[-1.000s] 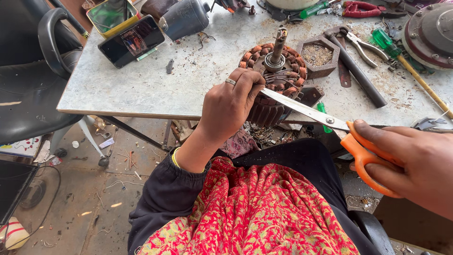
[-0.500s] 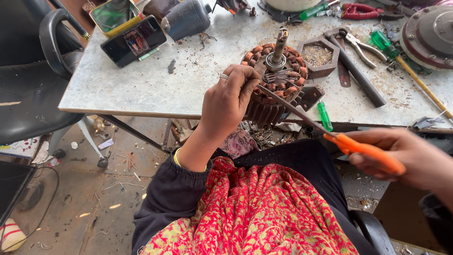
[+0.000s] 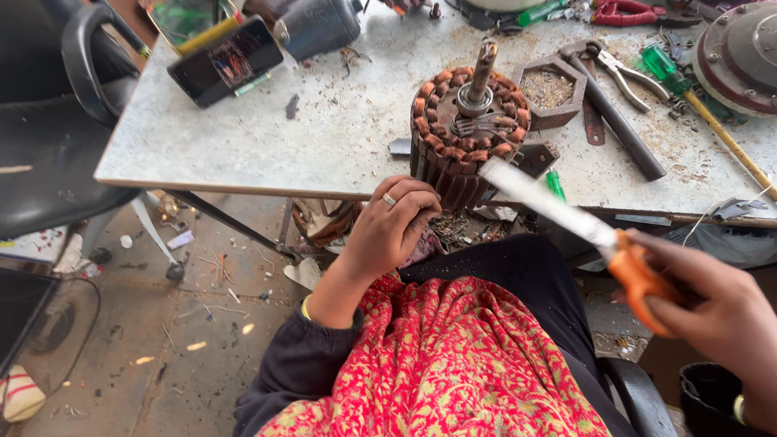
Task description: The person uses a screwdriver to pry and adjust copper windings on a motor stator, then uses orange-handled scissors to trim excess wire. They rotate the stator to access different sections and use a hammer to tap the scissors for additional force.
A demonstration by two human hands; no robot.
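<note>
Motor armature (image 3: 465,129) at table edge (image 3: 243,188)

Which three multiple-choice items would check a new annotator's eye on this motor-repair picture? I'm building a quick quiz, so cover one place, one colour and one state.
1. Where does the motor stator stand?
A. at the near edge of the table
B. on the floor
C. on the black chair

2. What colour are the handles of the scissors?
A. blue
B. orange
C. black

3. How does the left hand stand to the stator?
A. far off, by the phone
B. flat on the person's lap
C. closed, at the stator's lower side

Answers:
1 A: the copper-wound stator sits on the tabletop right by the edge nearest the person.
2 B: the grip in the right hand is orange.
3 C: the fingers curl against the stator's lower wall at the table edge.
</note>
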